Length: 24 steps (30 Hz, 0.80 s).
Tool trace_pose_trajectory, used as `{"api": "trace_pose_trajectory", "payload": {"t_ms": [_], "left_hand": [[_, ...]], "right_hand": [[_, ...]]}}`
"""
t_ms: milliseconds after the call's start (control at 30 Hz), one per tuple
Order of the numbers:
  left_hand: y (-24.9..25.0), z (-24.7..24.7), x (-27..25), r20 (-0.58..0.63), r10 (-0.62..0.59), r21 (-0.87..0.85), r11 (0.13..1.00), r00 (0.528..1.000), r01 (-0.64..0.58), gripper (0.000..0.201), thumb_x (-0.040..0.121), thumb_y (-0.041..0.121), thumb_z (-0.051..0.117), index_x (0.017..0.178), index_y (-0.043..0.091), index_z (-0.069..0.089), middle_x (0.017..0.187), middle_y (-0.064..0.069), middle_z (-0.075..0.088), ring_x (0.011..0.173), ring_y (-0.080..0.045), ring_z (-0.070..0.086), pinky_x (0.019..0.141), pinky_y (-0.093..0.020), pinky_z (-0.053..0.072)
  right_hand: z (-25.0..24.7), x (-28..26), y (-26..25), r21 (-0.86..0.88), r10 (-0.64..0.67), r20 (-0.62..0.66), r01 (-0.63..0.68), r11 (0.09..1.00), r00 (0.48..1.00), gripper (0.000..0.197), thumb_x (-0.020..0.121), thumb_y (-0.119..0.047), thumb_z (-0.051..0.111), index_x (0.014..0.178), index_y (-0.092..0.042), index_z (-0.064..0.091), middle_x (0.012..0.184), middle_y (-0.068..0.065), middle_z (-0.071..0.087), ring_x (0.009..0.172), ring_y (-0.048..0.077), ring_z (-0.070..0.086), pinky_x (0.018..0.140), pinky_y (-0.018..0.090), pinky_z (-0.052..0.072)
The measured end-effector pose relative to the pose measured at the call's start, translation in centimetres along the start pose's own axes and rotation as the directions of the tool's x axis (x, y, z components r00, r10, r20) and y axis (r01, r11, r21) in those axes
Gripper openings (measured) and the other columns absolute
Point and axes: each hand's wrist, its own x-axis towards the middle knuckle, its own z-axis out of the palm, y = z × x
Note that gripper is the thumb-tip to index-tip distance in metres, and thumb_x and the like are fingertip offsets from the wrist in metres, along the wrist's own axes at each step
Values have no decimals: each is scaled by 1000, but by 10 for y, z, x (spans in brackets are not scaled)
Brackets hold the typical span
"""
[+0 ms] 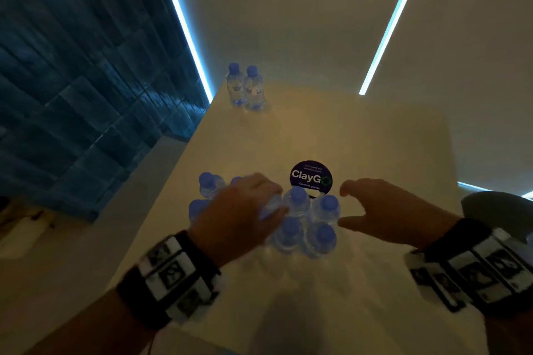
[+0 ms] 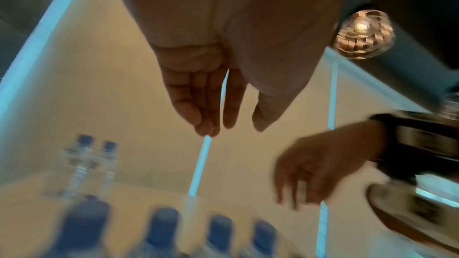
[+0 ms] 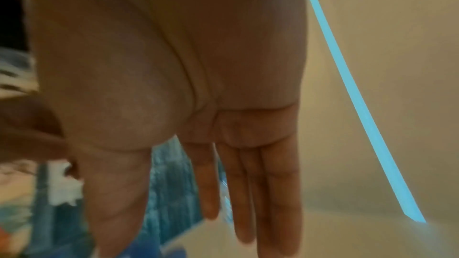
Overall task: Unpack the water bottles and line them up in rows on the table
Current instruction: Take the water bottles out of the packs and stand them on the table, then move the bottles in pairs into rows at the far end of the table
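A cluster of small clear water bottles (image 1: 305,225) with blue caps stands close together on the pale table (image 1: 346,130), near its middle. Two more bottles (image 1: 246,88) stand side by side at the far left corner. My left hand (image 1: 259,204) hovers over the left part of the cluster and hides some caps. In the left wrist view the left hand (image 2: 232,127) has straight fingers holding nothing, with blurred caps (image 2: 164,225) below. My right hand (image 1: 350,204) sits just right of the cluster, thumb and fingers spread; the right hand (image 3: 198,213) is empty.
A round dark "ClayGo" sticker (image 1: 311,176) lies on the table just behind the cluster. The table's left edge drops off beside a blue tiled wall (image 1: 72,81). A grey rounded object (image 1: 496,207) pokes in at the right edge. Bare tabletop lies between cluster and far bottles.
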Motion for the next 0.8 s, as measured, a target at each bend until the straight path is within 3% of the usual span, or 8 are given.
{"api": "trace_pose_trajectory", "payload": {"t_ms": [67,133,200,267,333,433,633,800], "left_hand": [[-39,-37,-5,-64,-90,24,995,994,92,36,85,45,53,99,16,69,88,0,68,69,-15,62,68,-26,50],[-76,-63,-10,-33,-186,70,980,982,188,31,81,43,64,97,17,70,83,3,68,63,-12,61,64,-30,54],[-106,-73,-12,32,-281,115,954,959,276,27,78,36,76,99,19,70,85,4,68,66,-11,61,67,-36,56],[-128,-68,-10,107,-323,179,937,940,301,31,78,35,78,104,20,69,92,1,69,74,-14,61,75,-32,53],[-142,-52,-5,204,-331,252,927,921,277,39,79,40,75,114,25,65,104,-2,66,88,-18,61,83,-29,47],[-158,-26,8,356,-284,215,952,890,218,47,81,38,71,125,29,59,117,-4,57,106,-23,57,91,-29,41],[-180,-2,32,506,-169,230,972,846,56,33,77,27,67,110,29,70,98,-4,56,97,-27,62,73,-25,39],[-196,-13,44,529,-63,168,985,846,-32,30,74,26,72,104,22,74,101,-5,62,94,-24,62,73,-24,41]], "right_hand": [[-31,-26,-19,-121,-62,54,68,990,997,55,80,-61,59,127,-36,43,122,-10,57,102,9,52,87,23,43],[-65,-47,-49,-111,-126,104,137,984,987,52,73,-70,53,117,-43,46,110,-17,59,95,4,56,83,25,49],[-91,-49,-85,27,-190,109,189,982,976,49,70,-71,55,109,-42,53,99,-18,63,84,0,62,72,22,52],[-96,-26,-121,190,-255,47,242,952,966,37,76,-59,65,104,-35,61,93,-15,68,71,-1,64,67,19,50],[-79,17,-150,169,-246,-47,251,953,968,31,81,-41,70,105,-22,64,98,-7,69,73,6,63,70,22,46],[-33,87,-185,38,-155,-61,158,987,986,30,85,-22,66,111,-7,61,110,13,66,98,28,63,72,28,42],[26,157,-203,-93,53,83,-45,995,995,22,87,-12,63,107,-3,64,107,17,68,100,32,65,78,35,51],[24,167,-200,-85,98,-1,-98,992,995,19,84,-9,63,101,-1,61,106,19,66,99,35,64,76,35,50]]}}
